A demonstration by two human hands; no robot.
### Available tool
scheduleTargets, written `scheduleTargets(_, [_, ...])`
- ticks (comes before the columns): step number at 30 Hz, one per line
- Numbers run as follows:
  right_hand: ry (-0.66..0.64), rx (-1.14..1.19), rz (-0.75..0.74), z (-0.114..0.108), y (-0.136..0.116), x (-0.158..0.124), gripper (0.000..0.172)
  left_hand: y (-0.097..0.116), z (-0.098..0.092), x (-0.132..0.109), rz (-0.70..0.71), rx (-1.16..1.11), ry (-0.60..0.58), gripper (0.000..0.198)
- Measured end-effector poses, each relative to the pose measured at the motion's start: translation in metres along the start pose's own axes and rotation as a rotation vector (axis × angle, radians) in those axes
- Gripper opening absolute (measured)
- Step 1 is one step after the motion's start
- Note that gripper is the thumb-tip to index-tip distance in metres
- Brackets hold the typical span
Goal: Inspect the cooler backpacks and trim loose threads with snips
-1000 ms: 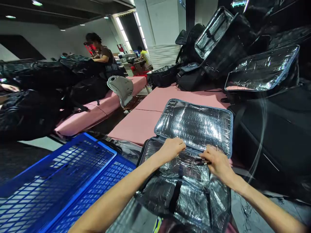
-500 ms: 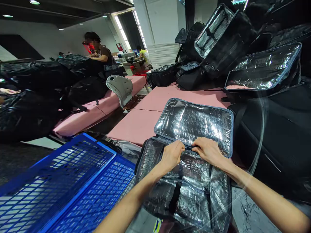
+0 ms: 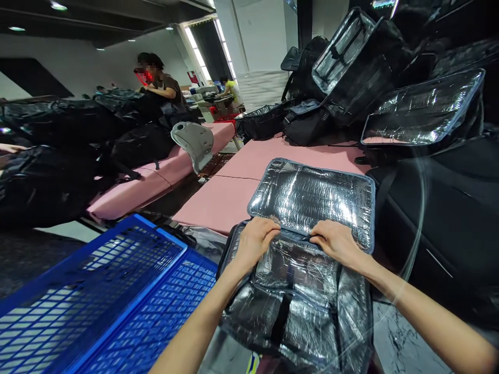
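An insulated bag (image 3: 312,311) with silver foil lining lies in front of me, its foil-lined lid (image 3: 315,192) folded back onto the pink tabletop. My left hand (image 3: 257,239) pinches the bag's edge near the left end of the lid hinge. At the same seam, further right, my right hand (image 3: 333,241) also pinches the edge between thumb and fingers. A black strap (image 3: 281,317) runs across the foil inside. Both hands hide parts of the seam.
On the left stands a blue plastic crate (image 3: 136,291). More black bags (image 3: 440,208) crowd the right side, some with foil lids open. A pink table (image 3: 210,197) extends ahead. A grey chair back (image 3: 194,143) and a person (image 3: 166,91) are beyond.
My left hand has slid leftward along the seam, away from my right hand, widening the gap between them. My right hand stays at nearly the same place.
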State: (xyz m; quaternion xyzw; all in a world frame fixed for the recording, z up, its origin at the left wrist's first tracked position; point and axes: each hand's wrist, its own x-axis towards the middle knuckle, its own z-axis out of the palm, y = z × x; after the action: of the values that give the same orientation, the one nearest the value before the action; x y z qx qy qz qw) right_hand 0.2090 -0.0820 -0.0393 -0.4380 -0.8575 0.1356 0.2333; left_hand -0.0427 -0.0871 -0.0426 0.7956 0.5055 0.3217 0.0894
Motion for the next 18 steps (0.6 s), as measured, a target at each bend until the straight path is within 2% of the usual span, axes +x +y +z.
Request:
scheduleTargets(3, [0.006, 0.103, 0.094, -0.003, 0.0, 0.0, 0.013, -0.012, 0.006, 0.003, 0.016, 0.056, 0.018, 0.015])
scheduleTargets(6, [0.028, -0.084, 0.134, -0.001, -0.006, 0.003, 0.02, -0.018, 0.005, 0.016, 0.063, 0.15, -0.036, 0.015])
scheduleTargets(9, [-0.07, -0.313, 0.098, 0.004, -0.017, 0.01, 0.023, -0.018, 0.001, 0.033, 0.16, 0.252, -0.205, 0.014])
scheduleTargets(11, [-0.139, -0.387, 0.078, 0.008, -0.023, 0.014, 0.028, -0.018, -0.002, 0.041, 0.222, 0.29, -0.267, 0.016])
scheduleTargets(15, [-0.218, -0.452, 0.114, 0.017, -0.028, 0.016, 0.029, -0.02, 0.002, 0.043, 0.372, 0.365, -0.323, 0.014])
scheduleTargets(18, [-0.228, -0.407, 0.153, 0.019, -0.029, 0.021, 0.029, -0.02, 0.008, 0.042, 0.41, 0.382, -0.312, 0.021])
